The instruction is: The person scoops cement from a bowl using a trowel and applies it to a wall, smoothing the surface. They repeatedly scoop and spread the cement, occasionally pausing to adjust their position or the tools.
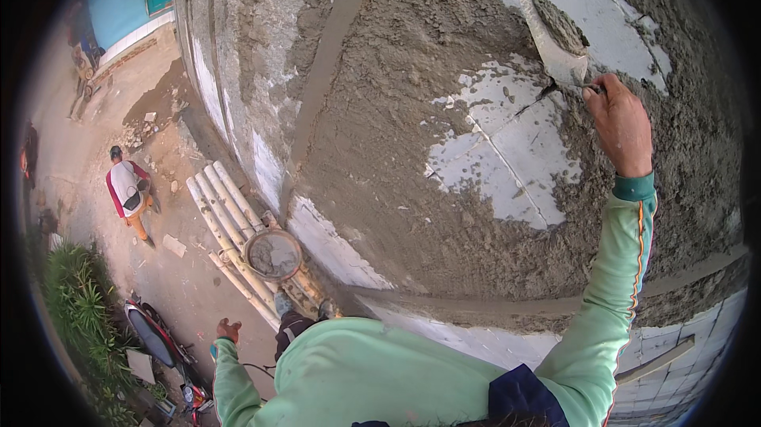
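Observation:
My right hand is closed around the handle of a trowel, held up against the wall. A lump of grey mortar lies along its blade. Around the trowel the wall is coated with rough wet mortar, and bare pale block shows through in patches. Down at my left side, my left hand hangs away from the wall with its fingers apart and nothing visible in it. A round bucket of mortar stands on the bamboo poles near my feet.
Pale bamboo poles form a raised platform beside the wall. Below, a person walks on the ground. A parked motorcycle and green plants are at lower left; a blue building stands farther off.

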A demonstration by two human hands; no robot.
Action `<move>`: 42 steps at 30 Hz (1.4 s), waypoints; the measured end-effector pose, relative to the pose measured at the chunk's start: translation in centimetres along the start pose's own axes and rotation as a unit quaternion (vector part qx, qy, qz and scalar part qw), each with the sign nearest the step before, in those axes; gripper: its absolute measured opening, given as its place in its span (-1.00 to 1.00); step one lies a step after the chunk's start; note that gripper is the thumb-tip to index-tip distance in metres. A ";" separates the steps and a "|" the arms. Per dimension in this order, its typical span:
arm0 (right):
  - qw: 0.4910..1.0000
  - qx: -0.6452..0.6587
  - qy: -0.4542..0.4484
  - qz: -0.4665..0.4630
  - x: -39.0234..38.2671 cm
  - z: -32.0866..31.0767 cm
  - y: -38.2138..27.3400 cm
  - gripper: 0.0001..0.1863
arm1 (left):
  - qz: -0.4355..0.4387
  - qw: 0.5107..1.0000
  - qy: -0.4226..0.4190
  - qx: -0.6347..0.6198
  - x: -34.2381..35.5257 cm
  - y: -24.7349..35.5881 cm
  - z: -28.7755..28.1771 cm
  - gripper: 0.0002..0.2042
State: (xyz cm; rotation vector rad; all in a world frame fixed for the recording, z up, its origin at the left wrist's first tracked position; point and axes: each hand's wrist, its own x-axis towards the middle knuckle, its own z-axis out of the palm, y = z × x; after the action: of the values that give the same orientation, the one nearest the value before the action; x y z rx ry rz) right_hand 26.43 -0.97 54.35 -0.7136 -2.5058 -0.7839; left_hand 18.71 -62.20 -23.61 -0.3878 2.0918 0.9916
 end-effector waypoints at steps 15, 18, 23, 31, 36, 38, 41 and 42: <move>0.594 0.756 -0.249 0.122 -13.3 7.2 1.5 -0.77 | 0.133 0.990 -0.015 0.042 0.5 9.8 1.4 -0.28; 0.722 0.661 0.034 0.201 -14.4 5.9 5.4 -0.74 | 0.116 0.993 -0.012 0.018 -0.3 9.1 0.5 -0.28; 0.830 0.506 0.038 0.231 -15.3 1.8 6.1 -0.68 | 0.033 0.996 -0.046 0.072 6.5 -3.9 -2.8 -0.28; 0.913 0.311 -0.188 0.184 -17.2 1.3 6.9 -0.69 | 0.128 0.944 -0.070 0.295 8.5 -5.2 -4.3 -0.32; 0.844 0.391 -0.311 0.193 -14.7 3.4 5.2 -0.73 | 0.021 0.998 -0.011 -0.059 8.3 2.2 -0.8 -0.26; 0.814 0.445 -0.313 0.202 -14.1 5.6 4.5 -0.76 | 0.074 0.996 -0.022 -0.052 8.1 4.5 -0.5 -0.29; 0.795 0.481 -0.321 0.185 -13.7 9.4 2.1 -0.78 | 0.134 0.991 -0.004 0.029 5.7 8.2 1.6 -0.28; 0.788 0.485 -0.341 0.165 -14.1 11.2 0.7 -0.78 | 0.140 0.987 -0.033 0.073 4.3 9.5 2.3 -0.26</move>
State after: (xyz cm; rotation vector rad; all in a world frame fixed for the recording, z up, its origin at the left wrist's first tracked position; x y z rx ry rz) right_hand 35.25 1.54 38.84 -1.0663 -2.7011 1.0392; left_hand 11.82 -54.12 -22.82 0.0137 2.1798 0.9867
